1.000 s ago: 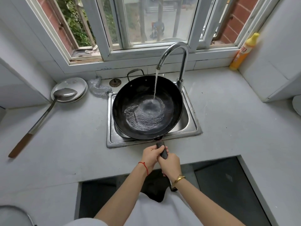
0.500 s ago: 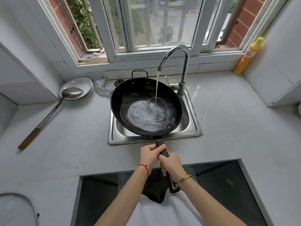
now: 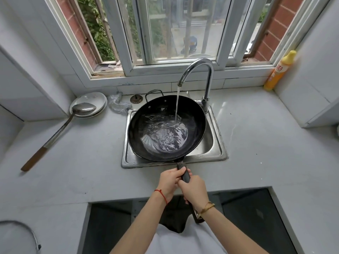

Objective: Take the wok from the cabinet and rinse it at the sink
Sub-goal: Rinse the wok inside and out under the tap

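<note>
A black wok [image 3: 194, 114] sits over the steel sink [image 3: 217, 142], covering most of the basin. Water runs from the chrome tap [image 3: 205, 74] into its right half and swirls in a pool at the bottom. Its dark long handle [image 3: 185, 176] points toward me over the sink's front rim. My left hand [image 3: 169, 180] grips the handle from the left, close to the wok. My right hand [image 3: 194, 189] grips it just behind, nearer my body. The handle's end sticks out below my right wrist.
A long metal ladle [image 3: 60, 129] with a wooden grip rests on white plates [image 3: 97, 99] at the left. A scouring pad [image 3: 118, 105] lies left of the sink. A yellow bottle [image 3: 279, 70] stands at the far right corner. Windows run behind the tap.
The wok has tilted and shifted slightly, so the water pool has swirled toward its near and right side. Both hands keep the same grip on the handle.
</note>
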The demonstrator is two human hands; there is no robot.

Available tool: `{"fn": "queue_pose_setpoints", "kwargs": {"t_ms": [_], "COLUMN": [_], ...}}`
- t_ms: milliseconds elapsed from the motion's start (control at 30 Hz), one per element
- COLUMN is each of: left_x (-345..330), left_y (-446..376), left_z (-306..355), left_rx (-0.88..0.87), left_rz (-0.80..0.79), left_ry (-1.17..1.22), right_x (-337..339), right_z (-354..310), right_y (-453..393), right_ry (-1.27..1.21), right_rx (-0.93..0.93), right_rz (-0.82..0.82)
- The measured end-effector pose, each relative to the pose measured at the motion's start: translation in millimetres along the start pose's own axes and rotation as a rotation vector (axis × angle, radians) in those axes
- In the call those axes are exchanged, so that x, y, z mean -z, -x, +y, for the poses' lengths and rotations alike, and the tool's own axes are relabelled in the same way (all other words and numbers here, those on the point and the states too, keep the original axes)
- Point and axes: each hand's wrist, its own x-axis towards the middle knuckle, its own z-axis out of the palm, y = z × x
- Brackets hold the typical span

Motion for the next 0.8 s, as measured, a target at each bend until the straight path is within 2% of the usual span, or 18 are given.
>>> {"fn": "queue_pose_setpoints", "kwargs": {"t_ms": [167, 367, 533, 800], "left_x": [0.0, 3.8, 9.9, 17.0], "left_y": [-0.2, -5.8, -9.8, -10.5], "left_z": [-7.5, -11.7, -8.4, 5.7], "left_rx": [-0.031, -0.114, -0.154, -0.154], "left_rz": [0.05, 0.151, 0.203, 0.172], "left_ry": [-0.095, -0.191, -0.284, -0.312], "right_x": [0.6, -2.2, -3.9, -7.4], "right_z": [8.2, 10.3, 4.6, -15.4], "right_y": [2.3, -0.7, -1.7, 0.3], "right_ry": [-0.006, -0.203, -0.266, -0.296], "right_rx": [0.017, -0.054, -0.09, -0.11], "right_rz": [-0.008, -0.094, -0.161, -0.153]}}
